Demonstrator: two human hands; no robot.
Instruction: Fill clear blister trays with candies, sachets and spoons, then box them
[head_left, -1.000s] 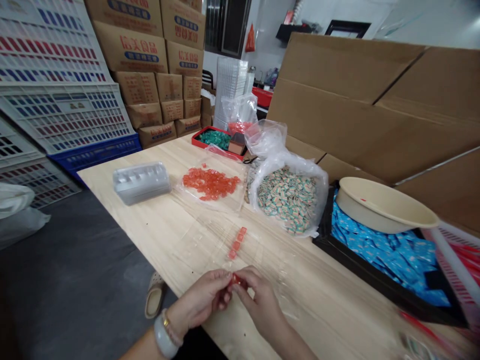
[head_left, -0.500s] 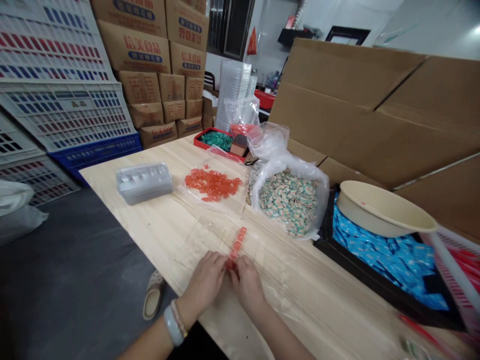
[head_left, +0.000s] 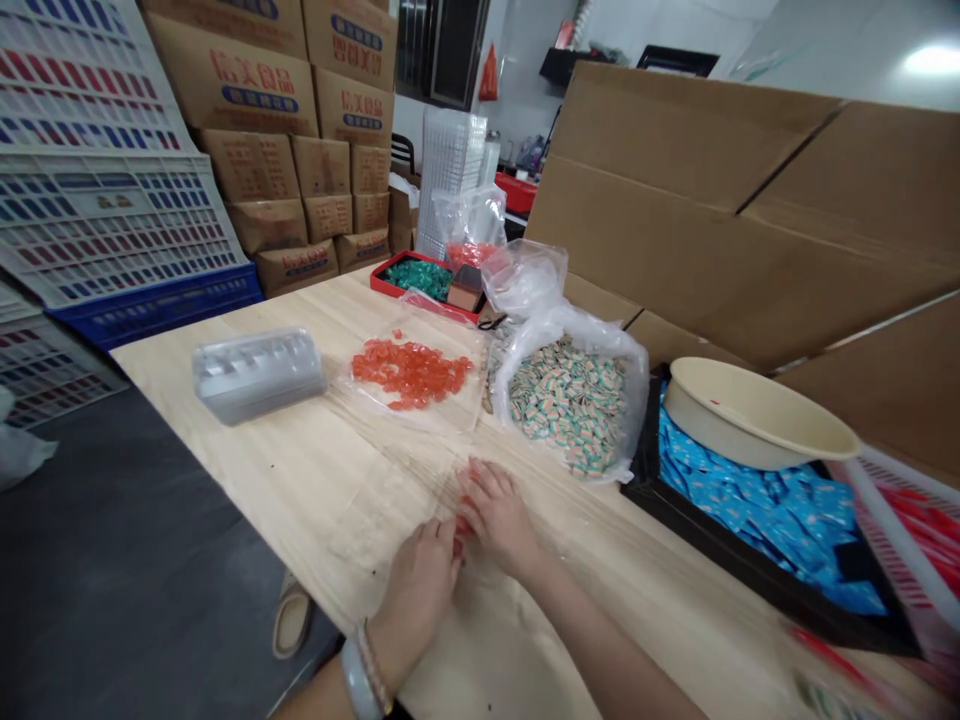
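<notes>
A short row of translucent red cubes [head_left: 460,527] lies on a clear plastic sheet [head_left: 360,515] on the wooden table, mostly hidden under my fingers. My right hand [head_left: 496,515] covers the upper part of the row, its fingers bent around the cubes, with red showing at the fingertips. Against the near end sits my left hand [head_left: 421,575], fingers closed together at the last cube; its thumb is hidden. The two hands almost touch. Beyond them, a loose heap of the same red pieces [head_left: 412,372] is spread on a clear bag.
A clear bag of small green-and-beige packets [head_left: 570,405] stands behind my right hand. On the right, a cream basin [head_left: 754,415] rests on blue packets [head_left: 765,520] in a black crate. A stack of clear plastic trays [head_left: 259,372] lies left; a red tray [head_left: 390,285] holds green pieces.
Both hands came down from holding a red cube to the near end of the row. Since then my right hand has slid forward over the cubes, while my left stays at the near end.
</notes>
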